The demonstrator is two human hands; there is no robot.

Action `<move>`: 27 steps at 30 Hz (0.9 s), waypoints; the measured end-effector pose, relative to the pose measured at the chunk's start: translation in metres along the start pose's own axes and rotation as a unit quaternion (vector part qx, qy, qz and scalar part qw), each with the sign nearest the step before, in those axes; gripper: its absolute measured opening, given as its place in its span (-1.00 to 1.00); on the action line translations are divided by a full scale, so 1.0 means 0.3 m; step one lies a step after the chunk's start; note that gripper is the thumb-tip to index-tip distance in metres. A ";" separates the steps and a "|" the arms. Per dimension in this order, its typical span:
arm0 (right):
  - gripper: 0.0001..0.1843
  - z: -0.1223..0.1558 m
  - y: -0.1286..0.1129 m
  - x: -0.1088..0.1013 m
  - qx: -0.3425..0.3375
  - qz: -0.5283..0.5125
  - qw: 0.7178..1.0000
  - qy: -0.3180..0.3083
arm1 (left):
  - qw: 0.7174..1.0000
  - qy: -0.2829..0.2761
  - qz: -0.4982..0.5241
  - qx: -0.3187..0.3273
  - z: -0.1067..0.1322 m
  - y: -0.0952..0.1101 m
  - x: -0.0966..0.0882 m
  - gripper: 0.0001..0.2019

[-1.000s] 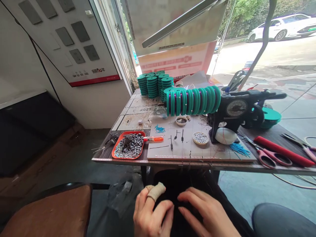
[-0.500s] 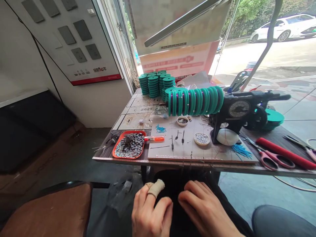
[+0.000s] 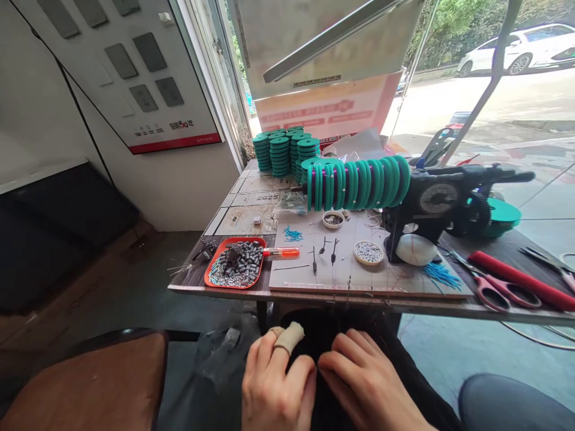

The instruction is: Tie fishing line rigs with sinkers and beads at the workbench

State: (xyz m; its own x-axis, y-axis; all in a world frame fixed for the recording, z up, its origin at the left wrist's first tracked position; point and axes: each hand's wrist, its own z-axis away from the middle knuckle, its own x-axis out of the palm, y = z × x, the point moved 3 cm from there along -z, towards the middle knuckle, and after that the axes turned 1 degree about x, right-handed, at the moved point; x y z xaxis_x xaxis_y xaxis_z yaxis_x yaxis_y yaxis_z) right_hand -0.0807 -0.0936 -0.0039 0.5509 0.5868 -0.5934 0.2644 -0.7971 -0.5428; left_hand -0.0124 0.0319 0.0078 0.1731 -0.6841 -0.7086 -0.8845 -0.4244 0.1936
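Both my hands rest low in front of me on a black cloth (image 3: 341,326) over my lap, below the table's front edge. My left hand (image 3: 275,383) has a beige tape wrap on one finger; its thumb and fingers are pinched together near the right hand. My right hand (image 3: 359,380) has its fingers curled and pressed toward the left thumb. Whatever sits between the fingertips is too small to make out. Thin threads hang from the table edge (image 3: 345,297) down toward my hands.
On the table stand a black winding machine (image 3: 442,200) carrying a row of green spools (image 3: 357,182), stacked green spools (image 3: 283,152), an orange tray of small metal parts (image 3: 234,263), two small dishes, red-handled scissors (image 3: 496,293). A brown stool (image 3: 90,383) is at left.
My hands have drawn closer together, the right fingertips now meeting the left thumb. The view has shifted slightly; nothing on the table has moved.
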 end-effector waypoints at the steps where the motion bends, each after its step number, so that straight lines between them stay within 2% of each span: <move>1: -0.70 0.001 0.000 0.001 0.000 -0.001 1.000 0.002 | 1.000 -0.001 0.004 -0.001 0.001 0.000 0.002 -0.77; 7: -0.74 0.000 -0.001 -0.007 -0.011 -0.011 1.000 0.024 | 1.000 -0.006 0.020 -0.002 -0.007 0.002 0.006 -0.76; 9: -0.74 0.001 0.001 -0.006 -0.016 -0.015 0.999 0.025 | 0.999 -0.017 0.030 -0.010 -0.016 -0.002 -0.003 -0.86; 10: -0.75 0.003 0.003 -0.003 -0.015 -0.021 0.999 0.030 | 0.998 -0.043 0.040 -0.022 -0.020 -0.008 -0.006 -0.91; 12: -0.76 0.011 0.009 0.005 -0.010 -0.036 0.998 0.051 | 0.987 -0.130 0.076 -0.061 -0.019 -0.026 -0.003 -0.73; 14: -0.77 0.021 0.013 0.018 -0.007 -0.050 0.996 0.073 | 0.963 -0.212 0.132 -0.101 -0.003 -0.043 0.009 -0.81; 15: -0.78 0.026 0.013 0.026 -0.010 -0.054 0.995 0.079 | 0.952 -0.233 0.162 -0.113 0.008 -0.048 0.015 -0.80; 17: -0.80 0.032 0.010 0.039 -0.022 -0.058 0.995 0.081 | 0.937 -0.247 0.209 -0.134 0.029 -0.053 0.030 -0.64; 18: -0.80 0.034 0.009 0.043 -0.027 -0.060 0.994 0.085 | 0.931 -0.249 0.224 -0.145 0.039 -0.052 0.038 -0.62; 22: -0.81 0.035 0.012 0.043 -0.020 -0.069 0.994 0.087 | 0.913 -0.255 0.258 -0.185 0.056 -0.040 0.059 -0.67; 27: -0.81 0.040 0.019 0.037 -0.016 -0.066 0.995 0.078 | 0.909 -0.252 0.279 -0.177 0.042 -0.038 0.055 -0.69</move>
State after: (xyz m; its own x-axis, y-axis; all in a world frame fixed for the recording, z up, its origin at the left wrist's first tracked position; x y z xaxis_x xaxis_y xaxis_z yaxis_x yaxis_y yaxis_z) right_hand -0.0825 -0.0900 -0.0207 0.6256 0.6593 -0.4171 0.3660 -0.7202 -0.5894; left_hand -0.0049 0.0329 -0.0147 -0.5600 -0.5310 -0.6360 -0.5630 -0.3193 0.7623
